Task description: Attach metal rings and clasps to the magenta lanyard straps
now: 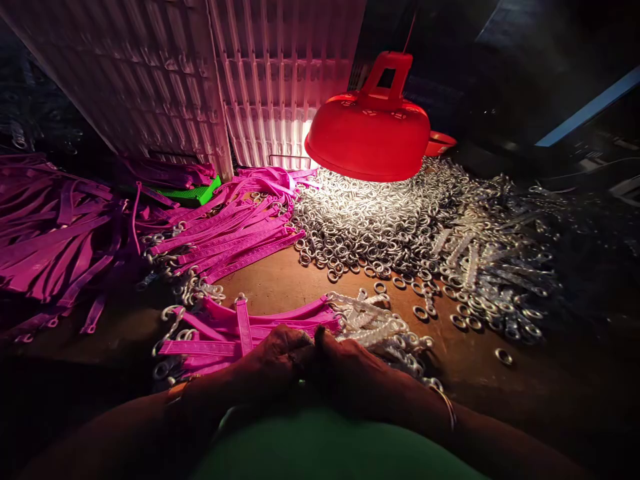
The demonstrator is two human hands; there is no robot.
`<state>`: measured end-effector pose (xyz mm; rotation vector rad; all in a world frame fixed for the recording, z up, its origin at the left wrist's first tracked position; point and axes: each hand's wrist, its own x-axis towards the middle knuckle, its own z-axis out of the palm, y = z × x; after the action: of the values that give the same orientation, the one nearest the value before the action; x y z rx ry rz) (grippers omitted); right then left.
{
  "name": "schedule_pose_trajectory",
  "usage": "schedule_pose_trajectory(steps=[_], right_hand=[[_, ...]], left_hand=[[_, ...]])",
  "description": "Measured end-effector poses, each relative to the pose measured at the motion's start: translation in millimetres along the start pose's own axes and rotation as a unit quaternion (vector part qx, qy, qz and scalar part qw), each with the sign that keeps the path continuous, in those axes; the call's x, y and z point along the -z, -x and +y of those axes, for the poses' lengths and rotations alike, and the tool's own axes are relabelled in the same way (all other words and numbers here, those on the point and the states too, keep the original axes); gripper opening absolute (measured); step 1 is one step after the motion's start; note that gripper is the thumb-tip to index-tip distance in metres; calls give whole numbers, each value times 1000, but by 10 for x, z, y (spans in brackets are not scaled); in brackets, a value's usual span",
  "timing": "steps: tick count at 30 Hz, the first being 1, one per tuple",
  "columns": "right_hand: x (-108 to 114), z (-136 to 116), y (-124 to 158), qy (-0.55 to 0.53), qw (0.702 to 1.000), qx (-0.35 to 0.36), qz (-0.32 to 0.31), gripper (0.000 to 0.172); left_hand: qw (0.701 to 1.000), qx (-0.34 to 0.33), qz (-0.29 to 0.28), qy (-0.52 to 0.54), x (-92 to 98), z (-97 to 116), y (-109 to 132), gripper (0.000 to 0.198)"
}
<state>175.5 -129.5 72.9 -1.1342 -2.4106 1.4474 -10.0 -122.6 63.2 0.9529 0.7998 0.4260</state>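
Note:
My left hand (273,363) and my right hand (350,370) meet close to my body, fingers curled and pressed together over something too small and dark to name. Just beyond them lies a small heap of pink plastic straps (240,333) with white clips on their ends. To the right of that heap sits a bundle of white plastic strips (380,327). A thin bangle (447,403) circles my right wrist.
A red lamp (370,133) hangs low over a big pile of metal rings (380,220). More pink straps (235,227) spread left, darker ones (50,233) far left. White slatted crates (200,73) stand behind. A green piece (197,193) lies by them. Loose rings dot the brown table (280,280).

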Motion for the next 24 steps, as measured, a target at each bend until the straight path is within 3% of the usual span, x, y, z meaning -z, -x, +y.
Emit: schedule_pose_trajectory(steps=[2, 4, 7, 10, 13, 15, 16, 19, 22, 24], right_hand=[[80, -20, 8, 14, 999, 15, 26, 17], [178, -29, 3, 28, 996, 32, 74, 18], [309, 0, -46, 41, 989, 23, 144, 29], [351, 81, -122, 89, 979, 4, 183, 19], [308, 166, -180, 211, 957, -13, 200, 4], [266, 212, -199, 269, 939, -20, 215, 8], [248, 235, -205, 279, 934, -17, 223, 11], [227, 324, -210, 227, 945, 0, 234, 26], [278, 466, -172, 94, 972, 14, 214, 21], [377, 598, -101, 67, 966, -9, 250, 11]], left_hand=[[999, 1, -14, -30, 71, 153, 5, 33], [990, 12, -1, -137, 196, 381, 28, 28], [945, 41, 65, -318, 447, 724, 91, 23], [891, 74, 135, -426, 675, 838, 154, 24], [822, 78, 137, -547, 818, 639, 189, 27], [778, 89, 122, -610, 857, 407, 189, 31], [745, 81, 144, -646, 862, 288, 183, 34], [672, 20, 204, -711, 854, 5, 171, 40], [652, 16, 196, -732, 870, -186, 185, 44], [634, 12, 196, -748, 920, -328, 184, 46]])
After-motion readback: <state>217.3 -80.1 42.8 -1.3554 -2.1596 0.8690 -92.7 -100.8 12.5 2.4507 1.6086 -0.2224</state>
